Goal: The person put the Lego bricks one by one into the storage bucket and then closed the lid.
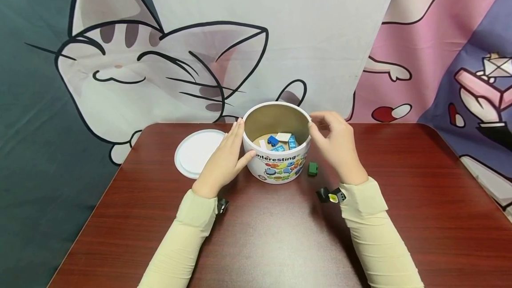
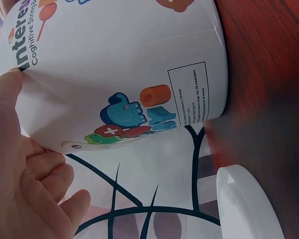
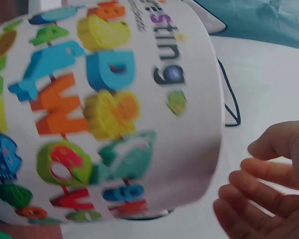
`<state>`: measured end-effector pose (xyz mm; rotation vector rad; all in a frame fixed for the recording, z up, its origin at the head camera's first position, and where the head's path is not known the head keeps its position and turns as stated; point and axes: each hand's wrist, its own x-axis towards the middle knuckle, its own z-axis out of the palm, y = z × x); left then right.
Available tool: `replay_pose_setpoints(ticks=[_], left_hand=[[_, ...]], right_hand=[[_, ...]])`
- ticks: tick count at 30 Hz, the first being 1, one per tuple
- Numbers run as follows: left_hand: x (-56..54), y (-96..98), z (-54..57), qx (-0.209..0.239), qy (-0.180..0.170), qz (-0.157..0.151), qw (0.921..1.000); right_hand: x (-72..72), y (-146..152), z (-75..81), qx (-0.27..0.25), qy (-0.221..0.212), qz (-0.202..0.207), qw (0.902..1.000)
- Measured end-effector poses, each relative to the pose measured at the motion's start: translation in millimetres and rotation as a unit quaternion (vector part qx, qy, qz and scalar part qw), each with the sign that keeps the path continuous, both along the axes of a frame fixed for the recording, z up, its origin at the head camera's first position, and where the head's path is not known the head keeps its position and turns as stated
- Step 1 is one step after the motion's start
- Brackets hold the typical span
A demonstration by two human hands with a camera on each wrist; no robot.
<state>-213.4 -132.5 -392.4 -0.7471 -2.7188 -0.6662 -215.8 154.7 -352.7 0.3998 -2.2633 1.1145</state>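
Note:
A round white tub (image 1: 262,163) with "interesting" and colourful toy pictures printed on it stands upright and uncovered on the table. Inside lie a dark blue brick (image 1: 273,141), light blue pieces (image 1: 292,142) and a cream piece (image 1: 284,137). My left hand (image 1: 225,158) rests against the tub's left side, fingers extended, with the thumb touching its front. On the other side, my right hand (image 1: 336,146) is beside the rim with loosely bent fingers. The right wrist view has those fingers (image 3: 261,199) apart from the tub. A green brick (image 1: 313,169) sits on the table just right of the tub.
A white round lid (image 1: 192,154) lies on the dark red-brown table (image 1: 264,234), left of the tub and partly behind my left hand. Behind the table's far edge hangs a cloth (image 1: 312,30) printed with cartoon cats.

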Motion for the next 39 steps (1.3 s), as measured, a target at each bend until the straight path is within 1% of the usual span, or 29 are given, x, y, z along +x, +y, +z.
replay_pose_setpoints(ticks=[3, 5, 7, 10, 13, 17, 21, 25, 30, 33, 36, 39], left_hand=[[0.0, -0.1, 0.1, 0.000, -0.002, 0.000, 1.0000], [0.3, -0.1, 0.3, 0.001, -0.006, 0.002, 1.0000], [0.6, -0.1, 0.3, 0.001, -0.008, 0.002, 1.0000], [1.3, -0.1, 0.3, -0.001, -0.011, 0.003, 0.9999], [1.4, -0.1, 0.4, 0.000, -0.011, 0.001, 0.9999], [1.1, -0.4, 0.4, 0.002, -0.007, 0.002, 1.0000], [1.1, -0.2, 0.1, 0.001, -0.007, 0.002, 1.0000], [1.5, 0.2, 0.8, 0.001, -0.005, -0.001, 1.0000], [1.5, -0.2, 1.2, 0.002, 0.000, -0.002, 1.0000], [1.0, -0.4, 1.0, 0.003, -0.001, -0.001, 1.0000], [1.0, -0.4, 0.4, 0.002, -0.001, 0.000, 1.0000], [1.1, -0.1, -0.2, 0.004, 0.004, -0.003, 1.0000]], right_hand=[[-1.1, 8.6, 2.6, 0.004, -0.037, -0.021, 0.9991], [-2.2, 15.6, 3.9, 0.013, -0.075, -0.027, 0.9968], [-3.2, 23.3, 5.4, 0.030, -0.120, -0.025, 0.9920], [-4.4, 35.5, 6.0, 0.074, -0.191, -0.007, 0.9788], [-7.9, 44.5, 2.6, 0.122, -0.240, 0.027, 0.9629], [-17.3, 49.7, -9.2, 0.173, -0.275, 0.073, 0.9430], [-24.9, 51.2, -23.8, 0.210, -0.312, 0.099, 0.9213], [-25.7, 50.7, -34.0, 0.214, -0.347, 0.113, 0.9060], [-25.5, 48.7, -38.5, 0.210, -0.386, 0.124, 0.8897], [-26.2, 47.1, -39.9, 0.218, -0.396, 0.135, 0.8819], [-26.3, 45.2, -41.3, 0.222, -0.400, 0.144, 0.8774], [-26.4, 44.0, -42.9, 0.227, -0.399, 0.148, 0.8762]])
